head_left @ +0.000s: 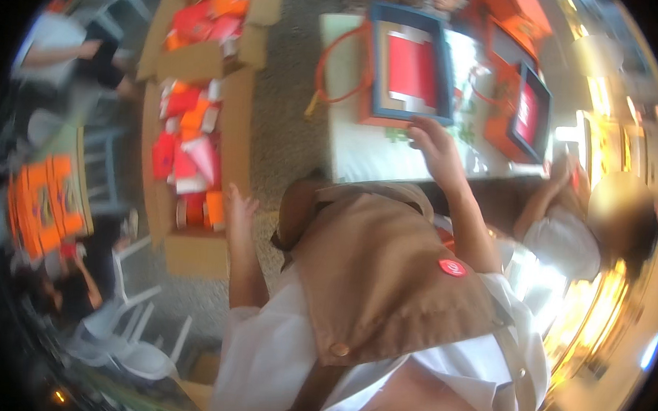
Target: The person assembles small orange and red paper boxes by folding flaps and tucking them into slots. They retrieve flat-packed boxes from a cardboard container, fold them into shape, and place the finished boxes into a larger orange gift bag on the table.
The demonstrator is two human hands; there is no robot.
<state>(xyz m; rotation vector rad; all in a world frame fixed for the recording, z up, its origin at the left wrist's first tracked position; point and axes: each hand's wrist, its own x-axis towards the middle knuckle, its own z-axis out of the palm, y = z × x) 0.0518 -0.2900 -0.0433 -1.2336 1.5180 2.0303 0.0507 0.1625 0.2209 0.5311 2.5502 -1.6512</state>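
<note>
My left hand [241, 207] is held out beside a long cardboard carton [236, 126], fingers apart and nothing in them. Inside that carton lies a jumble of small red, orange and white packets [191, 135]. My right hand [438, 146] is raised at the table's near side, fingers loosely bent and apart, no object in it. Just beyond its fingertips stands an orange gift box [373, 81] with a dark blue rim and an orange loop handle. A red panel with white pieces [412, 68] shows inside the box. Whether the fingertips touch its rim I cannot tell.
The boxes stand on a pale table [347, 151]. A second orange box [505, 129] is tilted at its right, near a co-worker's hands [565, 173]. Another open carton [155, 40] of packets lies farther off. White chairs [132, 344] and seated people are at left.
</note>
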